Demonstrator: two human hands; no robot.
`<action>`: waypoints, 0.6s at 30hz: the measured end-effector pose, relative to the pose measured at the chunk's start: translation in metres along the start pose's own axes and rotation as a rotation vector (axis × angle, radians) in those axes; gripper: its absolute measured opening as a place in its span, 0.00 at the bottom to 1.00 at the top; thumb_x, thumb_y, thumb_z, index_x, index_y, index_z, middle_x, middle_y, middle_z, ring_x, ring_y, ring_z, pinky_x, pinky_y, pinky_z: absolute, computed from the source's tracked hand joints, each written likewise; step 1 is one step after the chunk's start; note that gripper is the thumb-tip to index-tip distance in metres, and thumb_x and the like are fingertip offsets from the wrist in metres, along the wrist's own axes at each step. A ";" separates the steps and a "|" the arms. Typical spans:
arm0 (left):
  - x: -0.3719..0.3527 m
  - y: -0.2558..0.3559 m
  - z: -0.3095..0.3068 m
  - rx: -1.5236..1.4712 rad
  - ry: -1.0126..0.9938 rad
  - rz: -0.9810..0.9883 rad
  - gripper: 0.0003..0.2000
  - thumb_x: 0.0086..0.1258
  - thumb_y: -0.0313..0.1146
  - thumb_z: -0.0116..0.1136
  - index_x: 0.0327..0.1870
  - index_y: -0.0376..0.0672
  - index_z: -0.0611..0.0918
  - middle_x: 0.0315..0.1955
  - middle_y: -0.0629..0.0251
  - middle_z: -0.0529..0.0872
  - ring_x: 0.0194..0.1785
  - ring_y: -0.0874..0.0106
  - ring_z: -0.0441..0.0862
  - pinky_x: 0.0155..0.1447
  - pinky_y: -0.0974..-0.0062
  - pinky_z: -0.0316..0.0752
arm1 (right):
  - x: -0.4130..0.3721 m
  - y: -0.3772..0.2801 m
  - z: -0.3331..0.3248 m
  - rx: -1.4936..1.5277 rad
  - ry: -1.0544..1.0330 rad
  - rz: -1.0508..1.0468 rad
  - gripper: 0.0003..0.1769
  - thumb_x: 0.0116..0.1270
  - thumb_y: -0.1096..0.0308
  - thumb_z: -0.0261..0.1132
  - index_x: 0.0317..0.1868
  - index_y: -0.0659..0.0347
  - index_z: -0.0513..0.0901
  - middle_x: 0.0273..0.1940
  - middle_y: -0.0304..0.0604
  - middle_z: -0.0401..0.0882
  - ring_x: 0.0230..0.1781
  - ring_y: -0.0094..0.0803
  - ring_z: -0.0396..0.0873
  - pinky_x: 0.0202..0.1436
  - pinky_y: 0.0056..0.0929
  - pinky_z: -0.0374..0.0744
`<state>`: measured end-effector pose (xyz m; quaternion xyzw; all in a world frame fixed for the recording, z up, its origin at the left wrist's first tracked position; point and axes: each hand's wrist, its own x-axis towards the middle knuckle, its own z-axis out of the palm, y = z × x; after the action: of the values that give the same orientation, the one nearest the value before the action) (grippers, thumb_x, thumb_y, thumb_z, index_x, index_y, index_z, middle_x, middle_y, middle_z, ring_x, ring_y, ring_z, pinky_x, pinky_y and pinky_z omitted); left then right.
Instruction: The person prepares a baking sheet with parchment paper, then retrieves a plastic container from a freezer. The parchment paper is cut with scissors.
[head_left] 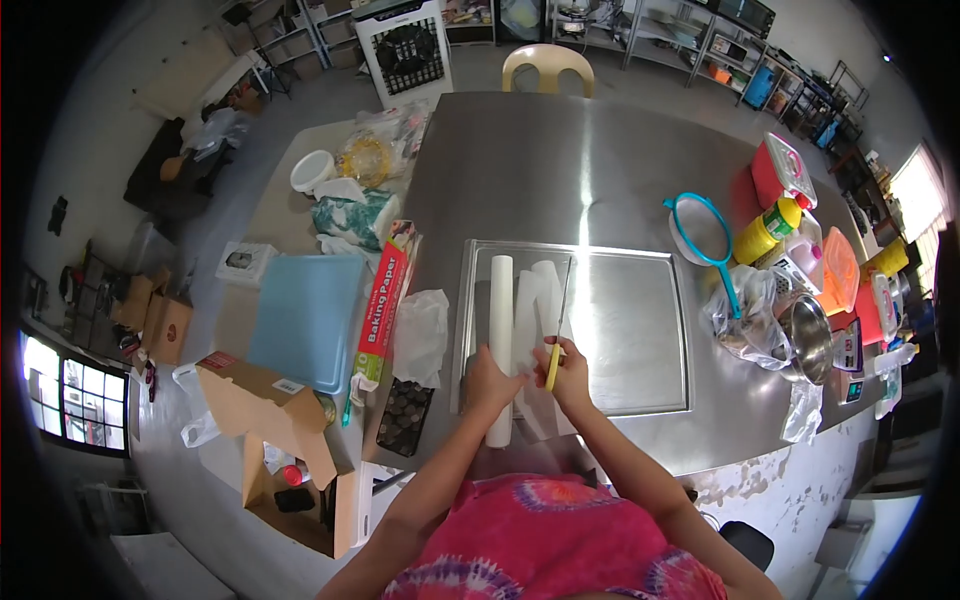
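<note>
- The white paper roll [502,310] is lying over the metal tray's [635,360] left side, its lower end pointing toward the steel table's [500,160] near edge.
- Your left hand [492,388] is curling around the roll, some fingers hiding.
- Your right hand [568,382] is closing on a yellow-handled blade [553,368]; its exact kind is staying unclear.
- Loose pale paper [537,405] is spreading between your hands, its outline blurring.
- Your pink shirt [560,535] is covering part of the table's near edge.
- The Baking Paper box [384,300] is resting along the left edge.
</note>
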<state>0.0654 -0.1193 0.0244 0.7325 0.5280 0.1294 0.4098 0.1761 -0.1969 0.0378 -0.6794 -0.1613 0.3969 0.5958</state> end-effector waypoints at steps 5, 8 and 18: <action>0.016 0.008 0.018 0.029 0.067 0.072 0.27 0.43 0.28 0.63 0.47 0.36 0.68 0.37 0.43 0.80 0.44 0.47 0.78 0.48 0.58 0.74 | 0.001 0.023 -0.028 -0.864 0.083 -0.229 0.18 0.57 0.68 0.60 0.48 0.60 0.70 0.26 0.55 0.79 0.29 0.52 0.80 0.32 0.45 0.77; 0.035 0.011 0.004 0.077 0.093 0.066 0.26 0.43 0.26 0.60 0.48 0.34 0.68 0.37 0.42 0.80 0.44 0.46 0.78 0.49 0.57 0.73 | 0.007 0.012 -0.053 -1.065 0.181 -0.142 0.17 0.57 0.67 0.59 0.48 0.58 0.70 0.28 0.54 0.80 0.29 0.52 0.80 0.34 0.47 0.76; 0.087 0.008 -0.038 0.345 -0.056 -0.002 0.31 0.39 0.27 0.69 0.49 0.35 0.69 0.40 0.46 0.82 0.46 0.51 0.80 0.51 0.64 0.75 | 0.027 0.006 -0.184 -1.228 0.551 -0.050 0.12 0.60 0.65 0.59 0.44 0.54 0.69 0.37 0.48 0.80 0.31 0.46 0.81 0.32 0.43 0.77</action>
<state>0.0827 -0.0262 0.0326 0.7948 0.5314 0.0158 0.2928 0.3266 -0.3046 0.0184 -0.9673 -0.2155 0.0313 0.1297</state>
